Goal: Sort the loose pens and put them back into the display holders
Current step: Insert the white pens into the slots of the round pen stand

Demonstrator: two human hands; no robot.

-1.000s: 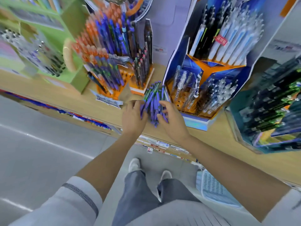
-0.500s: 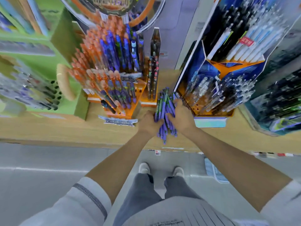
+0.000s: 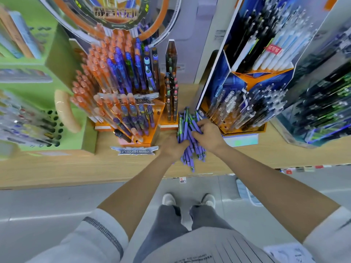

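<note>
Left hand (image 3: 171,147) and right hand (image 3: 208,134) curl around purple pens (image 3: 188,130).

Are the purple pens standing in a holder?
No, the left hand and right hand grip the purple pens as a bundle over the wooden shelf.

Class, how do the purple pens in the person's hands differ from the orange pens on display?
The purple pens lie bundled loosely, gripped by the left hand and right hand; the orange pens stand slotted in rows. The purple pens are opaque; the orange pens look translucent. Both are over one wooden shelf.
</note>
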